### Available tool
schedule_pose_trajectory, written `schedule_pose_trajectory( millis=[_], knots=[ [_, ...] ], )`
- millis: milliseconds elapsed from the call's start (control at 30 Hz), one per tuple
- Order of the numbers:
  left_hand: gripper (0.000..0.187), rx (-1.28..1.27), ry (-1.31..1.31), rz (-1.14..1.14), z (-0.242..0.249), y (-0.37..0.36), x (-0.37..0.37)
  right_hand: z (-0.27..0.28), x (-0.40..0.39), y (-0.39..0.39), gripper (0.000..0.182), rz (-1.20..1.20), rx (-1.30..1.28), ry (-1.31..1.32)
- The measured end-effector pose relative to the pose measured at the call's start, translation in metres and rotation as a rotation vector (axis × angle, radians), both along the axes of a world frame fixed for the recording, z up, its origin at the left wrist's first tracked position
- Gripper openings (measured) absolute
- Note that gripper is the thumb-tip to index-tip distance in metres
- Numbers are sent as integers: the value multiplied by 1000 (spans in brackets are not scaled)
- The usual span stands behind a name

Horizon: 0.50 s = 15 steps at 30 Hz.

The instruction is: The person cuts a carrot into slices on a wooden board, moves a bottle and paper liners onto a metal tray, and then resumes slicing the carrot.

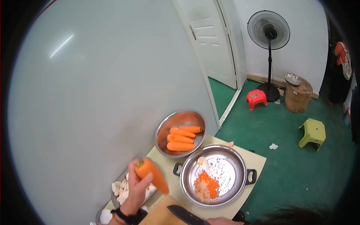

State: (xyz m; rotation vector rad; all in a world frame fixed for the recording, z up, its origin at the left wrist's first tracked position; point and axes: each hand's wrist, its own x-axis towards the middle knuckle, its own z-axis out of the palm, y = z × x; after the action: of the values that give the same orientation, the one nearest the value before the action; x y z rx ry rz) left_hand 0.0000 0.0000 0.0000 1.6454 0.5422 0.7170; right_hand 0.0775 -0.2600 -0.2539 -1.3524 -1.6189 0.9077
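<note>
My left hand (137,185) is closed around a carrot (152,174), its thick end up and its tip pointing down to the right. Below that tip lies a wooden cutting board (159,213). In my right hand (225,221), partly cut off at the bottom edge, is the handle of a dark-bladed knife (183,215), its blade over the board. A wide two-handled metal pan (234,187) stands beside the board. Inside it are chopped orange bits (212,185), paler minced bits (203,190) and a white spoon (203,164).
Several whole carrots (180,138) lie in a metal bowl (161,144) behind the pan. A container of pale sliced pieces (123,189) is behind my left hand. Beyond the table (257,159) are a fan (269,56), a red stool (257,98), a green stool (313,132) and a wooden stump (298,98).
</note>
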Motion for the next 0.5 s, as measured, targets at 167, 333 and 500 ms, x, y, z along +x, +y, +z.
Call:
schedule_pose_trajectory(
  millis=[167,333,500],
  knots=[
    [49,-223,184,67,-29,-71,-132,28,-12,-5,36,-31,-289,-65],
    [48,-176,426,88,-68,-134,-214,50,-17,-10,35,-130,-322,-74],
    [51,311,746,101,-117,-171,-276,52,-45,-28,31,-357,-135,-272]
  ],
)
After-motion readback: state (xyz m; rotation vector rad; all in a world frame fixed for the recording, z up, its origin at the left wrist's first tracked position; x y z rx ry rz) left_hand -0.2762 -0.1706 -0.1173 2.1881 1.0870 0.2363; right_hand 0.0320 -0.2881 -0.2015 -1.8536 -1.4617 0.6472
